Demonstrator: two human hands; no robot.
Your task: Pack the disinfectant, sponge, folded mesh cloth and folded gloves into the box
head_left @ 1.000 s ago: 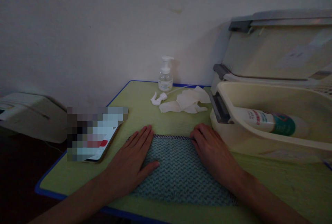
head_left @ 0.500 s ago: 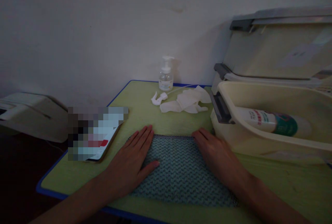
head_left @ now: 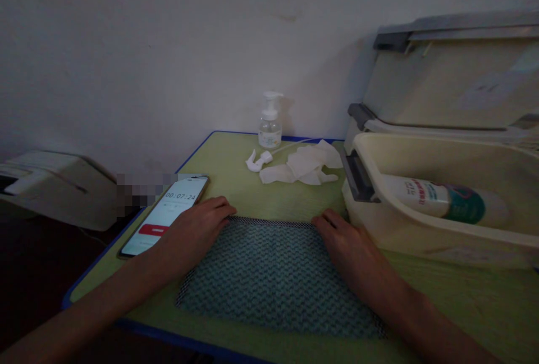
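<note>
A teal knitted cloth (head_left: 273,274) with a dark mesh edge lies spread flat on the green table (head_left: 236,167). My left hand (head_left: 197,228) sits at the cloth's far left corner, its fingers curled onto the edge there. My right hand (head_left: 345,240) lies flat on the far right corner with fingers stretched forward, close to the cream basin (head_left: 421,229). A phone (head_left: 168,215) showing a timer and a red button lies just left of my left hand.
At the back stand a clear pump bottle (head_left: 269,122), a white spray head (head_left: 257,160) and crumpled white tissues (head_left: 303,164). The basin holds a lying bottle (head_left: 442,201); an open lidded box (head_left: 442,77) rises behind it. A white box (head_left: 46,184) sits off the table's left.
My left hand moved left and away from me, from lying flat to curled at the cloth's corner. The cloth now reaches further left. My right hand barely moved.
</note>
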